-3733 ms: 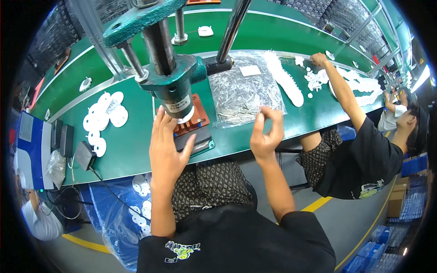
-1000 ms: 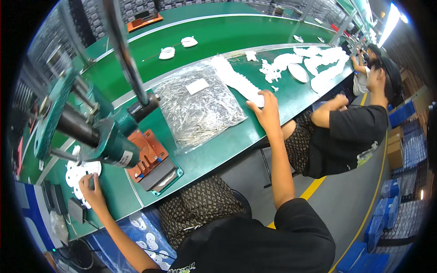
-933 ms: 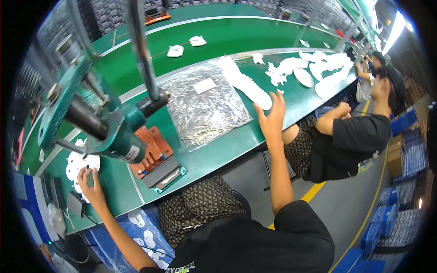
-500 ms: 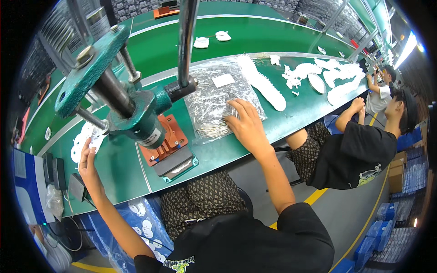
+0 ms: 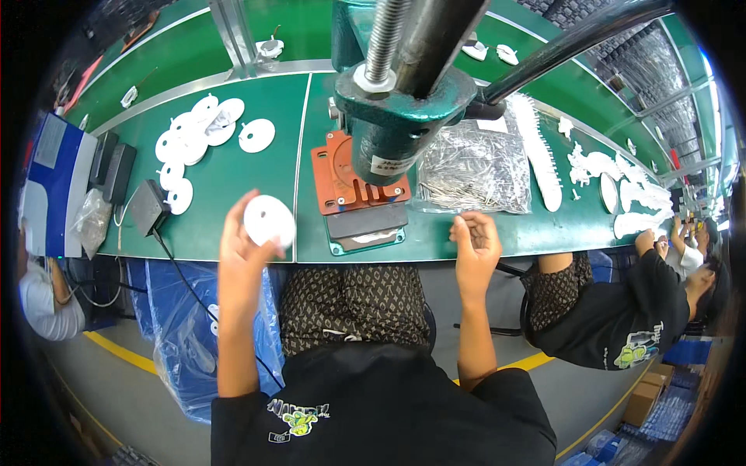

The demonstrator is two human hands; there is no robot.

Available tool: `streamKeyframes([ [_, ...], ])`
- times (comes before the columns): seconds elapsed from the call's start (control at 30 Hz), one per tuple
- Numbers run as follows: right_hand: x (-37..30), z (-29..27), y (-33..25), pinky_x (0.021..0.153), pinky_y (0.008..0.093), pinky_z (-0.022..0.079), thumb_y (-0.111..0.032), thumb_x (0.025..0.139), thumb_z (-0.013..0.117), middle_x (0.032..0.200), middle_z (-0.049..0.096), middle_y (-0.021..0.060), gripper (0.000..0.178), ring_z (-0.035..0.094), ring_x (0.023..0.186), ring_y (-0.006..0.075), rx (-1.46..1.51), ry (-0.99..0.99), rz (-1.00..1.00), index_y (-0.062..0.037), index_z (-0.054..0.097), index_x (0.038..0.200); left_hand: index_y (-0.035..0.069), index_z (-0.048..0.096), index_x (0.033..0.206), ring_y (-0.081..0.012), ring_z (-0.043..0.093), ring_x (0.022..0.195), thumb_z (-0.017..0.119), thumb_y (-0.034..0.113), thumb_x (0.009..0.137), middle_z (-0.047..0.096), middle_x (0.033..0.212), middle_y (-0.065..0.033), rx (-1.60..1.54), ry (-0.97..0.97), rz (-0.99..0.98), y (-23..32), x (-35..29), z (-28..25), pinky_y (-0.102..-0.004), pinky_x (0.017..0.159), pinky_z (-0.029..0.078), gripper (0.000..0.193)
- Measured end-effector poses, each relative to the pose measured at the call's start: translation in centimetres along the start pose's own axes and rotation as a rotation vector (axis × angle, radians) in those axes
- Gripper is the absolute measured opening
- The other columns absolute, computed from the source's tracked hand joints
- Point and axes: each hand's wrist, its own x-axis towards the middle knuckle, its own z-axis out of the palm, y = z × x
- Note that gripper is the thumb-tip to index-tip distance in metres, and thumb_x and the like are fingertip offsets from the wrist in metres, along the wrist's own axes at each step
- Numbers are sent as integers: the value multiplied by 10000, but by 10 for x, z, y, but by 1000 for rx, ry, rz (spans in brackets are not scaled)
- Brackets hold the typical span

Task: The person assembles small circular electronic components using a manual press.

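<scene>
One white disc [image 5: 270, 223] is held in the left hand [image 5: 244, 252], pinched near its rim between thumb and fingers, a small dark hole seen near its middle. It is raised over the near edge of the green table [image 5: 233, 171], left of the press [image 5: 396, 116]. The right hand [image 5: 475, 242] is held at the near table edge, right of the press, fingers curled and thumb brought close to the index finger; whether anything small is pinched there cannot be told.

Between the hands, a little farther off, an orange-brown fixture [image 5: 333, 175] is seated under the press head, with a dark block [image 5: 367, 223] on its near side. Just beyond the right hand, a clear bag [image 5: 474, 167] of thin metal pins is laid flat, with a white toothed strip [image 5: 538, 155] along its right side.

On the far left, a cluster of white discs [image 5: 186, 144] is spread, overlapping; a single disc [image 5: 256, 135] is set just right of it. A black box [image 5: 148, 206] with a cable is placed near the left end. Farther right, a co-worker [image 5: 610, 314] is seated by the table.
</scene>
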Motion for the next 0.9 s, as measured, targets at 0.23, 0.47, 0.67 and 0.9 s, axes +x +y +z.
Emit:
streamKeyframes([
  [0.23, 6, -12, -3, 770, 270, 534, -50, 970, 634, 1001, 697, 107, 203, 644, 859, 131, 184, -34, 14, 67, 673, 1131, 26, 527, 1317, -144, 631, 761, 686, 77, 923, 682, 965, -138, 342, -521, 74, -9, -12, 128, -331, 737, 513, 428],
  [0.47, 4, -52, -9, 824, 285, 545, 6, 985, 572, 970, 720, 171, 235, 685, 866, 174, 10, 116, -23, 91, 587, 1204, -12, 550, 1304, -358, 630, 967, 604, 44, 944, 588, 1165, -199, 641, -289, 477, -70, 26, 197, -379, 835, 496, 368],
  [0.67, -5, -47, 3, 827, 262, 560, 26, 934, 652, 975, 753, 139, 126, 725, 938, 155, -144, 95, -212, 46, 613, 1053, -18, 598, 1280, -209, 594, 766, 610, 21, 936, 601, 1120, -144, 534, -352, 242, -55, 30, 199, -314, 690, 493, 347],
  [0.9, -3, -39, 0, 790, 277, 585, 29, 931, 652, 967, 748, 145, 113, 741, 920, 192, -214, 97, -251, 49, 631, 1040, 11, 630, 1274, -81, 475, 674, 615, 35, 926, 602, 1089, -70, 505, -337, 251, -55, 27, 199, -225, 610, 419, 350],
])
